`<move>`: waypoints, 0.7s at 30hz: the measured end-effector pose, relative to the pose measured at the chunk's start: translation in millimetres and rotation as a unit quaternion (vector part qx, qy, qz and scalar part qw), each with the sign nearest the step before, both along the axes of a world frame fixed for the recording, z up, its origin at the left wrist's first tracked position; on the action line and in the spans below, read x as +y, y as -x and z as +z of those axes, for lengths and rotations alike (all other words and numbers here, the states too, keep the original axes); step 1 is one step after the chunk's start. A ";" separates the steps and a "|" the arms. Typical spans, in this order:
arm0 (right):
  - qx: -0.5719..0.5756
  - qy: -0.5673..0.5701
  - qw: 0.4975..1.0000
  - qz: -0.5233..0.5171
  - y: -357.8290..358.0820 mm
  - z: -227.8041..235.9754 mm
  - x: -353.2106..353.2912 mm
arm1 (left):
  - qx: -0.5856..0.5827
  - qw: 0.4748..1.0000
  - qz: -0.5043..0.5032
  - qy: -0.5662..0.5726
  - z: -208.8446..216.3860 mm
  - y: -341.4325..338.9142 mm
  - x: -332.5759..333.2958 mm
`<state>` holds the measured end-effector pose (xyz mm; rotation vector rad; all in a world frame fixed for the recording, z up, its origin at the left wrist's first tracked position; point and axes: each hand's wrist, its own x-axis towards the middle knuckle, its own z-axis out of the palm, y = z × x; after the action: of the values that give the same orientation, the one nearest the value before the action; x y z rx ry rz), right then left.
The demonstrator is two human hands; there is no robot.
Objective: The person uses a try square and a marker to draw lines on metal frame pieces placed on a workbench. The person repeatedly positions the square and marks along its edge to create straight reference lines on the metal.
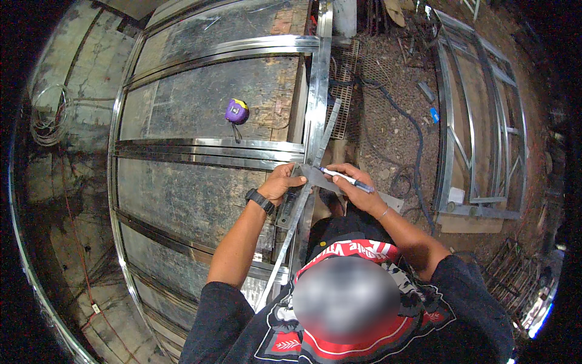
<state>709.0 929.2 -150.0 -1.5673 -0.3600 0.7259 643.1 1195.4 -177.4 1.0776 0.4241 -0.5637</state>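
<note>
My left hand (280, 184) is closed, its thumb pressing on a small flat grey metal plate (316, 178). The plate lies across a long thin metal strip (329, 128) at the right edge of a shiny metal frame (212, 143). Between the fingers of my right hand (356, 187) is a white marker pen (347, 179) with a dark end. Its tip meets or nearly meets the plate's upper edge; contact is too small to tell. A dark object, partly hidden by my left hand, lies beside the strip.
A purple and yellow tape measure (236, 111) rests on the worn board surface (206, 103) inside the frame. On the right, another metal frame (476, 121) lies on the ground. A dark cable (417, 136) winds across the dirt floor, with a coiled wire (51, 115) at far left.
</note>
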 end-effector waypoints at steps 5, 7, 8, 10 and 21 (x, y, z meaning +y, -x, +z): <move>0.009 -0.012 1.000 0.012 -2.3 -4.4 1.1 | 0.008 1.000 -0.001 0.003 1.2 -0.5 0.7; 0.007 -0.008 1.000 0.011 -3.1 -7.7 1.7 | 0.010 1.000 0.003 0.006 2.1 -1.1 0.2; 0.011 -0.009 1.000 0.015 -3.9 -9.3 1.8 | 0.010 1.000 0.006 0.007 2.1 -0.9 0.2; 0.018 -0.012 0.999 0.023 -5.6 -12.0 1.5 | 0.009 1.000 0.003 0.006 2.5 -0.7 0.6; -0.128 0.077 0.986 -0.068 3.9 23.3 -17.8 | 0.005 1.000 -0.010 -0.006 -1.0 0.1 1.8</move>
<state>705.2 911.3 -126.7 -1.8197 -0.3873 0.4565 643.0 1197.2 -178.5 1.0926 0.4263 -0.5842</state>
